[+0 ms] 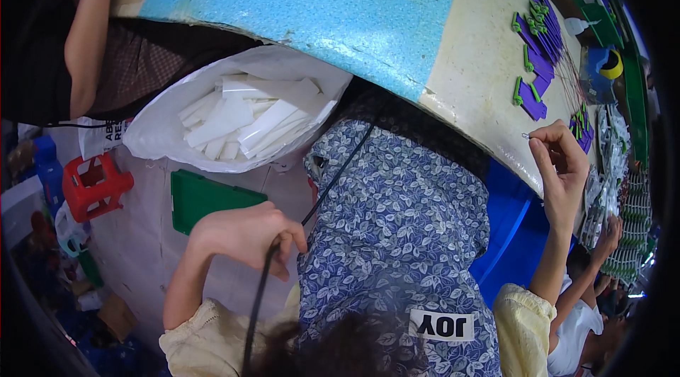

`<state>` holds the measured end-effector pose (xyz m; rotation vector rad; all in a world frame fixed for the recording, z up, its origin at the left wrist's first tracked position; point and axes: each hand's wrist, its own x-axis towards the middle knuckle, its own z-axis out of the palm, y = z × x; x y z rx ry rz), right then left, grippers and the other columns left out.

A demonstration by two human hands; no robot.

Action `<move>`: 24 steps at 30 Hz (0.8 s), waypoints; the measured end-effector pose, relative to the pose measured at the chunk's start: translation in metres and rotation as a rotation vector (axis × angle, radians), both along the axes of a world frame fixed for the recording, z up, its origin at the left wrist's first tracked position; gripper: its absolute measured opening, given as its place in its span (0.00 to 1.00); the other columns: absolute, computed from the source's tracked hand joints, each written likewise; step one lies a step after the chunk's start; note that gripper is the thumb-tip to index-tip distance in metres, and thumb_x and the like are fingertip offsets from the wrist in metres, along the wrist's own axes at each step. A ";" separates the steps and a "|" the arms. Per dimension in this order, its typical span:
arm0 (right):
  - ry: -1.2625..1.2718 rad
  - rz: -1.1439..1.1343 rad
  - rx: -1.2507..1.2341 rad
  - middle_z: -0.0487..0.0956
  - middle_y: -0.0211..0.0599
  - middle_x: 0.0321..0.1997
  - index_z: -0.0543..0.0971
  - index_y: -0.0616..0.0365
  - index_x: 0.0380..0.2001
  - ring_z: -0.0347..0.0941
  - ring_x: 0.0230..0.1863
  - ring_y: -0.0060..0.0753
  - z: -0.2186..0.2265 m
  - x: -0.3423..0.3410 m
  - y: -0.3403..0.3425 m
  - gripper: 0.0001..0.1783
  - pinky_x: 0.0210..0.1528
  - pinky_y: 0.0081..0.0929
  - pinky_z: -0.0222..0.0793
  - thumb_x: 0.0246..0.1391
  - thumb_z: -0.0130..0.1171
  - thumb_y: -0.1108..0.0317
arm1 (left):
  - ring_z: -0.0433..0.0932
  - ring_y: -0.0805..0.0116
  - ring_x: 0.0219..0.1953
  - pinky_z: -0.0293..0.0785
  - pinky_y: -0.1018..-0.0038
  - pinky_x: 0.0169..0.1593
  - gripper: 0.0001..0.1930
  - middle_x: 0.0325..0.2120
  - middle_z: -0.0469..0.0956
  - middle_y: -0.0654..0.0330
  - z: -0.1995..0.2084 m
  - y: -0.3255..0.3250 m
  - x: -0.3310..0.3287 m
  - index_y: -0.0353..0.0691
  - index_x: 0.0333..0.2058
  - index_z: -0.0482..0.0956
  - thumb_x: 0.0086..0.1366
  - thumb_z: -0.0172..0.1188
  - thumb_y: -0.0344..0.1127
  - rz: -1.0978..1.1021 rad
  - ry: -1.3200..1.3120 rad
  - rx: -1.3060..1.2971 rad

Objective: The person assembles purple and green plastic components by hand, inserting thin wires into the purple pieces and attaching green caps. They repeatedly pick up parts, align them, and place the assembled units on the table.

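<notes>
My left hand, over the lap's left side, has its fingers curled round a black cable that runs up across the patterned apron. At the table's front right edge my right hand is raised, thumb and forefinger pinched on a tiny shiny piece, too small to name. Beyond that hand, on the pale table top, lie several purple strips with green ends and thin wires. More such strips lie close beside my right hand.
A white sack of white offcuts stands left, below the table edge. A green tray and a red stool are on the floor. A blue bin stands under the table. Other people's arms show at left and right.
</notes>
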<state>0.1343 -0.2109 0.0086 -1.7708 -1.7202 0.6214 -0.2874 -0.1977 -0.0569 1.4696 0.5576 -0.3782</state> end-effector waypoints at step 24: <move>0.028 0.010 -0.030 0.80 0.46 0.29 0.84 0.64 0.27 0.79 0.31 0.49 -0.036 0.065 0.082 0.04 0.35 0.41 0.73 0.45 0.66 0.76 | 0.81 0.64 0.37 0.80 0.72 0.41 0.31 0.39 0.79 0.53 -0.012 0.149 0.314 0.34 0.50 0.75 0.47 0.79 0.30 0.300 -0.643 0.785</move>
